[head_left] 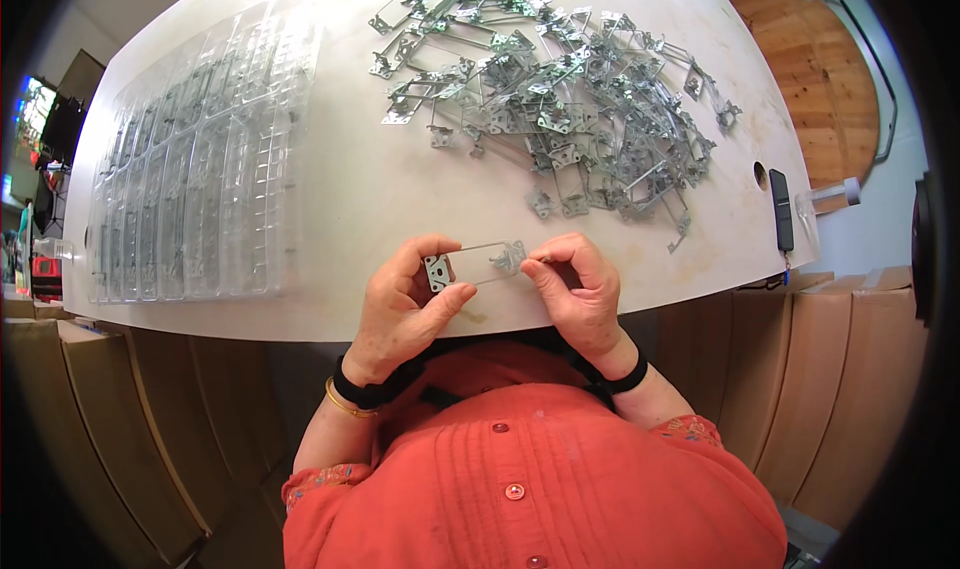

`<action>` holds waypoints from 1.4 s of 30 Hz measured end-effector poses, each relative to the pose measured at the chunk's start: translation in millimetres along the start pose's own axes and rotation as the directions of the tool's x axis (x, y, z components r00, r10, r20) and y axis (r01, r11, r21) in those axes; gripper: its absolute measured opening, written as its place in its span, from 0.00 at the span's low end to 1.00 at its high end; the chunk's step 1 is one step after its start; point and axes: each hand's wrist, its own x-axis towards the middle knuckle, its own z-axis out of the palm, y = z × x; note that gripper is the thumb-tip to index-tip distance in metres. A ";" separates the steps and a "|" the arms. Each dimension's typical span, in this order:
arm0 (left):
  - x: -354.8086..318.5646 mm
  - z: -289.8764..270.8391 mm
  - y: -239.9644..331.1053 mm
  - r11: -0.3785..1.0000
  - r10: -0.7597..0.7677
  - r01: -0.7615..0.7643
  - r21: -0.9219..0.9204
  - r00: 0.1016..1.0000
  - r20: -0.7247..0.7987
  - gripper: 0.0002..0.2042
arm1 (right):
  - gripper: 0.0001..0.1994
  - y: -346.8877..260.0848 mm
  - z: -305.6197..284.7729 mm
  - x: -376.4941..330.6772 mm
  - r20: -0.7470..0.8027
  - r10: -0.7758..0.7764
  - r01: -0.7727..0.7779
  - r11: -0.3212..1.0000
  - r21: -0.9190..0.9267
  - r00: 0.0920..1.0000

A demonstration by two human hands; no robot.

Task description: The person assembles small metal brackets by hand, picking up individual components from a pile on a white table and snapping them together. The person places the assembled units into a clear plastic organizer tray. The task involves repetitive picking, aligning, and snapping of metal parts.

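Near the front edge of the surface (pixel 345 184), we've got a metal bracket (pixel 438 273) in our left hand (pixel 397 304), thumb and fingers curved apart but clamped on its left end. On our right hand (pixel 580 297), fingertips are pinched together by the other end, on some tiny piece (pixel 546 260) we can't make out. Bracket pile (pixel 560 99) beyond, clear trays (pixel 215 174) off left.

Near the right edge of the white surface (pixel 345 189), a slim black device (pixel 783 214) lies beside a round hole (pixel 760 176), with a clear plastic tube (pixel 838 198) just to its right. Beyond that edge is a rounded wooden panel (pixel 825 84) before a pale wall (pixel 907 144). Brown cardboard boxes (pixel 805 369) line both sides below, and a red object (pixel 47 268) sits off to the left.
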 end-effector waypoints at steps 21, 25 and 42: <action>6.4 11.6 27.4 0.975 -0.195 0.187 -0.119 0.979 -0.061 0.12 | 0.07 4.7 -1.4 -4.2 0.094 0.074 -0.094 0.969 0.230 0.993; 13.7 16.1 27.6 0.979 -0.190 0.172 -0.110 0.964 -0.186 0.12 | 0.07 7.2 0.3 -4.3 0.069 0.042 -0.055 0.977 0.207 0.997; 17.4 25.6 24.9 0.835 0.185 0.063 0.546 0.903 -0.387 0.14 | 0.08 4.9 0.8 -3.1 0.111 -0.012 -0.010 0.981 0.193 0.994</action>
